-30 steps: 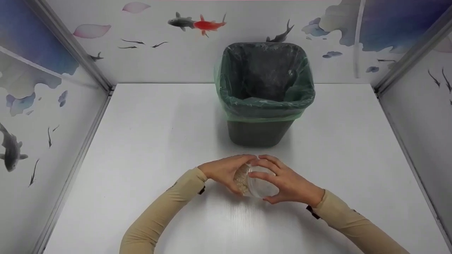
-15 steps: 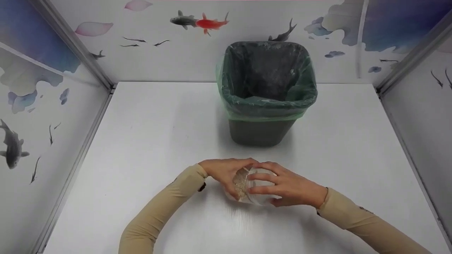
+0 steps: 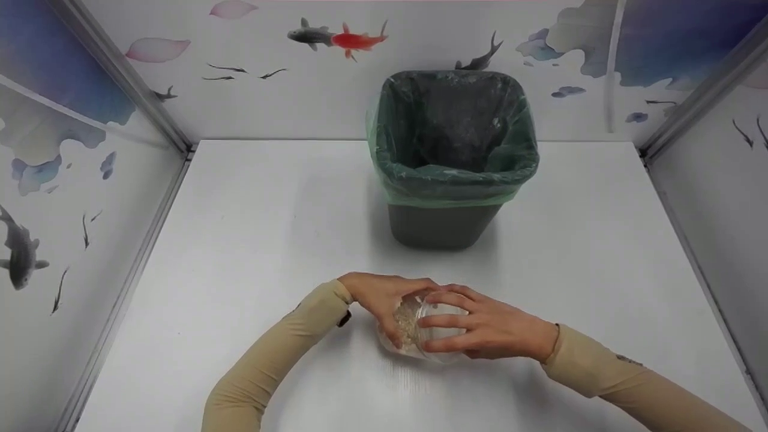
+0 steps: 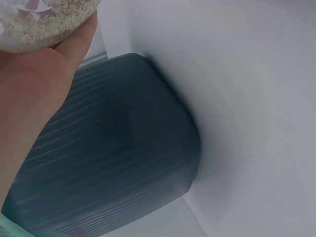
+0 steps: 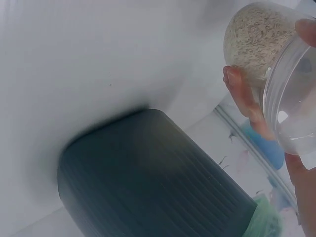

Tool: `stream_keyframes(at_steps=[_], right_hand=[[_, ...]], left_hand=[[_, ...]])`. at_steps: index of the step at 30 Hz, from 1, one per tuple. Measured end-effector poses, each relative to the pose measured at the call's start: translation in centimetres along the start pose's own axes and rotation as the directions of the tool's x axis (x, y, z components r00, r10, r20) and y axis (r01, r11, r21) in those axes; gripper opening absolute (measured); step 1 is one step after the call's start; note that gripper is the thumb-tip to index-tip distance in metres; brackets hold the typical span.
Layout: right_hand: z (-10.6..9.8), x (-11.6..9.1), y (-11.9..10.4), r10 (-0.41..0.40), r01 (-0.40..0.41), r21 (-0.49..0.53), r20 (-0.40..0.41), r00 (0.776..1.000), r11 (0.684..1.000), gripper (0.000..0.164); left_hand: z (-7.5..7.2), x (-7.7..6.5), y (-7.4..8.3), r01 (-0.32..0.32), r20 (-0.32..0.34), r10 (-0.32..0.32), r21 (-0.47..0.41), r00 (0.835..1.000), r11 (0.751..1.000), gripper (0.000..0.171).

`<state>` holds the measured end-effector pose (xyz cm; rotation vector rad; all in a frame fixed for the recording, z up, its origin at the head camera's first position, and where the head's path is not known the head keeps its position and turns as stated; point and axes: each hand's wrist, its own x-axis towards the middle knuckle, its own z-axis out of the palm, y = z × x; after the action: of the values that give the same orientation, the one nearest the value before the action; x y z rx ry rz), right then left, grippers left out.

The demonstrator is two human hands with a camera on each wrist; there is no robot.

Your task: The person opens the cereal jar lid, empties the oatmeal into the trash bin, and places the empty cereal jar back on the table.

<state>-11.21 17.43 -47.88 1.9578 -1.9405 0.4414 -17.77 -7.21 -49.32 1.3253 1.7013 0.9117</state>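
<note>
A clear jar [image 3: 407, 321] holding pale, rice-like grains [image 5: 256, 39] lies tilted on its side, its mouth end toward the right. My left hand [image 3: 379, 298] grips the jar's body, thumb on the near side. Over the clear round lid [image 5: 298, 94], the fingers of my right hand [image 3: 504, 327] are spread and curled round its edge. The lid sits against the jar's mouth; whether it is screwed tight cannot be told. In the left wrist view, the left hand [image 4: 37, 81] is under the grain-filled end. Part of the jar is hidden by both hands.
A dark grey bin [image 3: 441, 228] with a green bag liner [image 3: 450, 189] over its rim stands just beyond the hands on the white table [image 3: 258, 240]. Walls with printed fish enclose the table at the back and both sides.
Both hands and the jar have come slightly nearer to me. My right hand has turned about the lid, its fingers moving down toward the near side. The bin stays put.
</note>
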Motion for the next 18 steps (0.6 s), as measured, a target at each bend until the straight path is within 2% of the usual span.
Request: stream_keyframes(at_steps=[7,14,18], right_hand=[[-0.66,-0.2,-0.64,0.011,-0.007,-0.045,0.099,0.995,0.999,0.061],[-0.5,-0.64,-0.31,0.064,-0.061,-0.04,0.095,0.993,0.997,0.07],[-0.38,-0.8,-0.29,0.053,-0.05,-0.049,0.056,0.997,0.998,0.07]], left_hand=[[0.09,0.05,0.31,0.01,0.002,-0.01,0.002,1.0,1.0,0.099],[-0.11,0.0,0.21,0.02,-0.048,-0.02,0.001,0.999,1.0,0.1],[-0.02,0.05,0.08,0.021,-0.054,-0.02,0.015,0.998,1.0,0.098]])
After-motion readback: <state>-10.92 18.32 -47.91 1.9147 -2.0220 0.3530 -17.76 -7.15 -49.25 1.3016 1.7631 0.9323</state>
